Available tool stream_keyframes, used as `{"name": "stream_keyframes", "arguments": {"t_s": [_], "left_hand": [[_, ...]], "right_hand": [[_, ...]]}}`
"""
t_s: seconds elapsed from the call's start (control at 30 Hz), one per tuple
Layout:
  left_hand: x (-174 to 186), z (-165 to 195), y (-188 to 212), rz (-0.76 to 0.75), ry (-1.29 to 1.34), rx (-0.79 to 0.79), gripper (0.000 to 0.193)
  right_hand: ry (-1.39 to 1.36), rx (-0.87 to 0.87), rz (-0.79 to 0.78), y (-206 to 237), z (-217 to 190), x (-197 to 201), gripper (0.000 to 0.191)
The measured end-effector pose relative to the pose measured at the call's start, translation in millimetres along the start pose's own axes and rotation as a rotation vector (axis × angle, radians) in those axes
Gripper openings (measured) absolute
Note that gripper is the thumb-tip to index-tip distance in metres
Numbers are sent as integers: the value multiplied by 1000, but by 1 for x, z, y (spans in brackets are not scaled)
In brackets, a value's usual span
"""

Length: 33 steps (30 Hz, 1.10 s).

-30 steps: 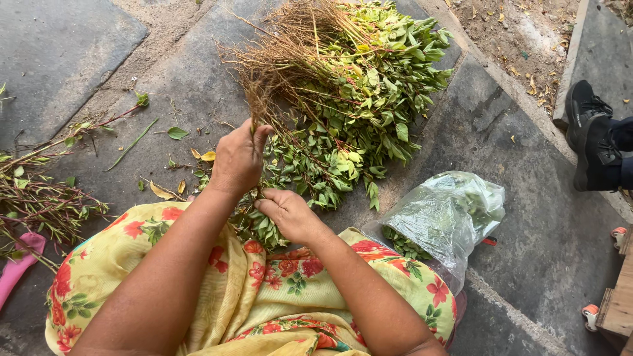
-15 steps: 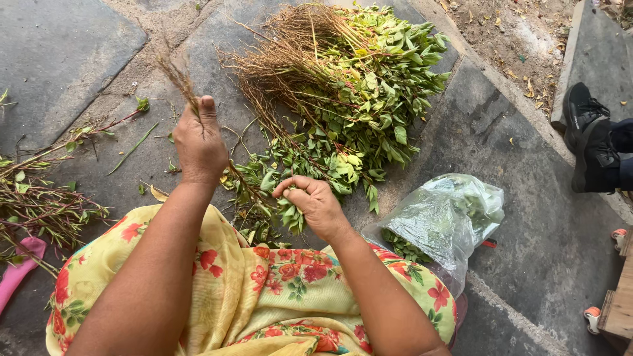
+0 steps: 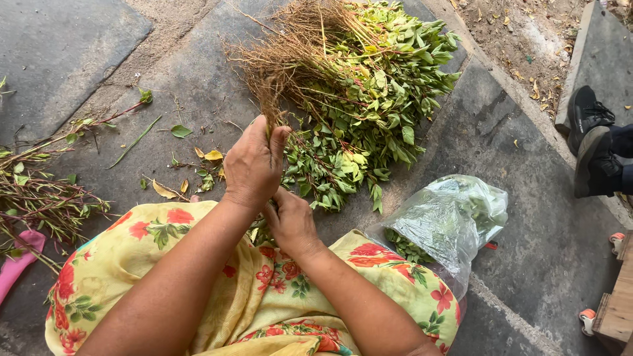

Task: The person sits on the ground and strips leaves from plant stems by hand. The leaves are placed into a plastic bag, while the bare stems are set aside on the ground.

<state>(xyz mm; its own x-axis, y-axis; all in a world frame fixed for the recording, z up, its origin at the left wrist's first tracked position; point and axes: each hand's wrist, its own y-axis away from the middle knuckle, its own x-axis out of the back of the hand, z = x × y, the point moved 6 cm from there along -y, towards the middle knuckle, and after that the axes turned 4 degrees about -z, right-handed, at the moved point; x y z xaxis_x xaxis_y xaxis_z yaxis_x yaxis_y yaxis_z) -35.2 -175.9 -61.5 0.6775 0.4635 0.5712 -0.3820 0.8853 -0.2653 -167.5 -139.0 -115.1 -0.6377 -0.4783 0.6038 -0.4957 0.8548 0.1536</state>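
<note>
Since half a second ago, the left hand [image 3: 254, 165] has been brought back from the left toward the middle, and the right hand [image 3: 291, 223] has been moved up against it, so that both are now joined over the lap. A yellow cloth with red flowers [image 3: 158, 264] is seen nearest, spread across the lap. Just above it, the right hand's fingers are curled together under the left wrist; whether anything is pinched there cannot be told. The left hand's fingers are closed around a leafy stalk [image 3: 267, 122], held upright by its root end at the near edge of the big pile of green plants [image 3: 369, 112]. To the right, a clear plastic bag [image 3: 448, 224] with picked leaves is laid on the concrete floor [image 3: 79, 59]. Stripped stems [image 3: 46, 198] are heaped at the left. Farther right, a black shoe [image 3: 590, 142] is seen.
</note>
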Motion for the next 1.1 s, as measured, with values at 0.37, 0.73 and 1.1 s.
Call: {"name": "stream_keyframes", "arguments": {"t_s": [0.37, 0.73, 1.1], "left_hand": [[-28, -8, 0, -876, 423, 127, 30], [-41, -24, 1, -771, 66, -1, 20], [-44, -41, 0, -575, 313, 216, 16]], "right_hand": [[-442, -95, -297, -21, 66, -2, 20], [385, 86, 60, -19, 38, 33, 26], [127, -120, -33, -18, 11, 49, 20]]}}
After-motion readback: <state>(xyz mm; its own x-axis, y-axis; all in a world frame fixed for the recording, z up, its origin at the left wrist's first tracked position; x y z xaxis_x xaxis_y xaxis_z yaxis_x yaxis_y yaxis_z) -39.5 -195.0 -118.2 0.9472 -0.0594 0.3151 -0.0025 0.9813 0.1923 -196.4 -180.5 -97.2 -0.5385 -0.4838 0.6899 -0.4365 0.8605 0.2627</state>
